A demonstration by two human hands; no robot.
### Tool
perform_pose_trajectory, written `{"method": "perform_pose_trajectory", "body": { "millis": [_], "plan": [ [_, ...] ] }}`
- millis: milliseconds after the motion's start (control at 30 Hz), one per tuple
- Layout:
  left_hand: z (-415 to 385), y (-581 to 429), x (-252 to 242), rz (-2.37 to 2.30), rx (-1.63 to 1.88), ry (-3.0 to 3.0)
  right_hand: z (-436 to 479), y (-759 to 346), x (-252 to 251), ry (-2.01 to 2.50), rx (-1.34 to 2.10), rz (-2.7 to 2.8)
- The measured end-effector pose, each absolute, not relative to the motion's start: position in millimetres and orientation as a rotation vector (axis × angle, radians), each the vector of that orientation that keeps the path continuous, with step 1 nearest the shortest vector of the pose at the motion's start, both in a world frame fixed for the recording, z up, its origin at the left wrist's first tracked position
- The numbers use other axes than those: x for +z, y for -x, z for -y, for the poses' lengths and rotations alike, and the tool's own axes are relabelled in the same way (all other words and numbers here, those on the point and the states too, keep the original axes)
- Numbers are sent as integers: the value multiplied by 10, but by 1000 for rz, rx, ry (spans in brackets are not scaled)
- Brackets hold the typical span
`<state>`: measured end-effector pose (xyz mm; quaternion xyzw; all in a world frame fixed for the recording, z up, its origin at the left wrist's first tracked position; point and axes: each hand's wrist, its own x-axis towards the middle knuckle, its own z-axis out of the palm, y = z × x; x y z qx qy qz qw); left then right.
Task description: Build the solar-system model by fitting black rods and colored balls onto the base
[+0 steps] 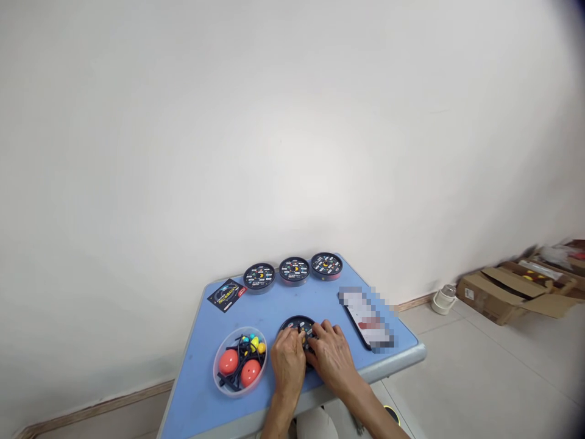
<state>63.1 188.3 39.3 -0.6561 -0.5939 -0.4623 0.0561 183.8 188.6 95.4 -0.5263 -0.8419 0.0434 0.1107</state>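
A round black printed base point(292, 321) lies flat near the table's front edge, largely covered by my hands. My left hand point(289, 356) rests over its left side, fingers curled and pressed together toward the middle. From the right, my right hand point(333, 355) reaches over the same base with bent, closed fingertips. A small dark piece sticks up between the two hands; what exactly each set of fingers grips is hidden. Left of my left hand stands a clear plastic bowl point(218, 385) holding red half-round pieces point(228, 362), yellow balls point(261, 347), small blue pieces and black rods.
Three similar round discs point(259, 277) line the back of the blue table point(201, 347). A dark printed card point(226, 295) lies at the left. To the right is a phone-like slab point(365, 320), blurred out. Cardboard boxes point(493, 292) and a white container point(443, 300) stand on the floor.
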Motion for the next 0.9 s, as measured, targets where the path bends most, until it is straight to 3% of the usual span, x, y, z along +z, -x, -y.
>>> {"method": "perform_pose_trajectory", "body": {
  "millis": [533, 900],
  "plan": [
    [-1842, -663, 441, 1861, -1320, 1943, -1858, -1873, 898, 1499, 148, 2386],
    [-1705, -690, 461, 1983, -1444, 1944, -1928, -2020, 890, 1409, 261, 2216]
  ]
}}
